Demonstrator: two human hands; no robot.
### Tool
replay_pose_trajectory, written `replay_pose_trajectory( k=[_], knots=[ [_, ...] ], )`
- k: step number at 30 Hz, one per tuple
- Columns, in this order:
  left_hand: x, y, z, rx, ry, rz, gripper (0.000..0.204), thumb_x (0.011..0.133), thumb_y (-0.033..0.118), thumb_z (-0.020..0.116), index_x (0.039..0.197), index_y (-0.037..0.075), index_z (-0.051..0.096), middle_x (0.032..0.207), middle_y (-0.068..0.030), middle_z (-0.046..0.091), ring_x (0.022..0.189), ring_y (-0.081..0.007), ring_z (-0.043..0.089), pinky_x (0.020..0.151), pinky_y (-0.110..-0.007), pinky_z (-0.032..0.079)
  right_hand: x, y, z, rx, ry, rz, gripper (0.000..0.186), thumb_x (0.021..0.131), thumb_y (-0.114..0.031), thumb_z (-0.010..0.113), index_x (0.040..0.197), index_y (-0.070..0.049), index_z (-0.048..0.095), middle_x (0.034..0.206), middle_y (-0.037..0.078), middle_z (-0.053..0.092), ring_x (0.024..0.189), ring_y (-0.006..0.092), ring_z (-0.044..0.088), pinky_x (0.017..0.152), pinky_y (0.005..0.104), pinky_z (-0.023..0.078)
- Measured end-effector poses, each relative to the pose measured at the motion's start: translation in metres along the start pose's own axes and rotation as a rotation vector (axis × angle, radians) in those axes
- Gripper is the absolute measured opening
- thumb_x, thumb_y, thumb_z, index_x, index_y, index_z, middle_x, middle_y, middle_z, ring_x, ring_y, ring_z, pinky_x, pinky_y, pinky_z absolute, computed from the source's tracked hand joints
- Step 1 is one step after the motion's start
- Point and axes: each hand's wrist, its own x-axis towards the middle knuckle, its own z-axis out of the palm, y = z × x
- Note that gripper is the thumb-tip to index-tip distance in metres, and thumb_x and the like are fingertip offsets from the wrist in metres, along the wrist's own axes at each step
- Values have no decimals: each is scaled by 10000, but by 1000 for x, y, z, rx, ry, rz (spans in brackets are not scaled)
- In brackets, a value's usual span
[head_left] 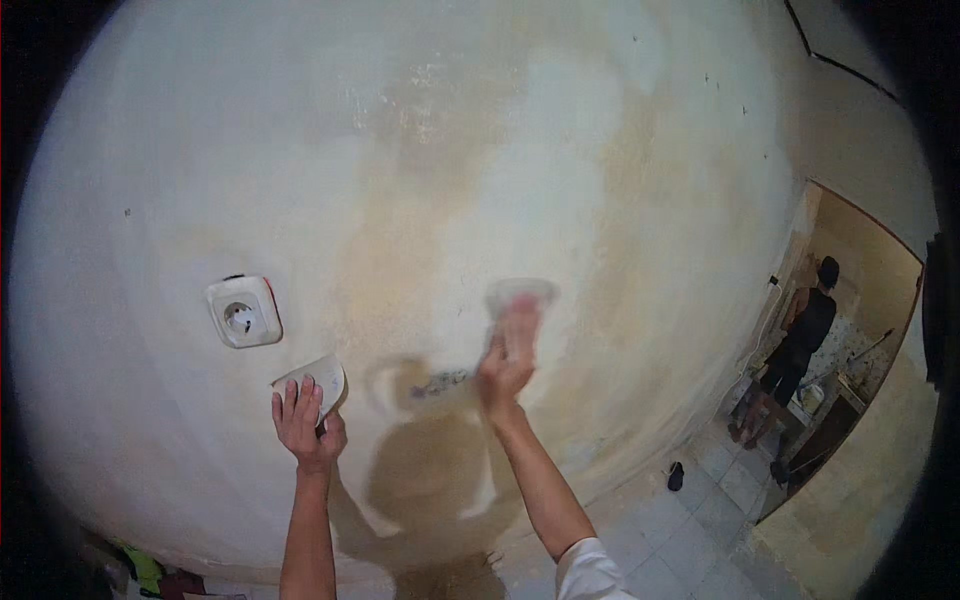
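Left hand (298, 425): fingers extended over pale sheet (328, 378), near and right of socket (244, 312); pinch can't be told. Right hand (510, 365): blurred, fingers at greyish piece (508, 290) farther right, grip unclear. Suggest flat, even pressure on wall (400, 220), clear of socket.

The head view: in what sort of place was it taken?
Indoors, probably a room under renovation: the wall is patchy and stained, a white socket is mounted on it, and the floor at lower right is tiled.

Both arms (308, 540) reach up, blurred right hand (511, 362) higher than the left hand (306, 428).
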Motion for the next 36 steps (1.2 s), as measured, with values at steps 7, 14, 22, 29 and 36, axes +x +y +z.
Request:
replay_pose_trajectory(
  k=[7, 14, 22, 29, 36],
  knots=[
    [-1, -1, 0, -5, 5, 8, 358, 821, 161, 517, 1164, 76, 575, 1227, -111, 603, 1223, -332, 493, 1062, -520, 277, 44, 33, -5, -79, -347, -535, 584, 649, -9, 609, 1230, -6, 551, 1328, 162, 508, 1263, 355, 443, 1082, 496, 307],
    [-3, -4, 1, 26, 11, 14, 376, 813, 184, 541, 1172, 77, 575, 1231, -110, 601, 1218, -333, 498, 1063, -509, 280, -1, -29, 10, -94, -786, -565, 583, 673, -6, 602, 1252, -11, 537, 1366, 149, 474, 1346, 306, 343, 1091, 492, 284],
    [-5, -4, 1, 4, -23, -1, 363, 833, 193, 533, 1173, 76, 582, 1225, -113, 605, 1212, -337, 504, 1058, -510, 284, 70, 8, -1, 121, 51, 129, 401, 905, -3, 425, 1301, 37, 475, 1367, 174, 469, 1336, 267, 361, 1121, 407, 231],
    [-2, -3, 0, 27, 15, -2, 350, 829, 177, 524, 1155, 68, 589, 1222, -117, 605, 1214, -339, 503, 1059, -512, 284, 30, 23, -20, -66, -756, -759, 789, 521, -8, 708, 1283, -46, 507, 1324, 159, 511, 1255, 343, 457, 1065, 477, 349],
    [-2, 3, 6, -19, 29, 12, 358, 817, 160, 515, 1154, 64, 590, 1213, -126, 608, 1212, -344, 505, 1061, -519, 278, 80, 109, -33, -29, 209, 321, 400, 869, -20, 456, 1256, 57, 518, 1384, 184, 444, 1318, 291, 389, 1104, 370, 265]
  ],
)
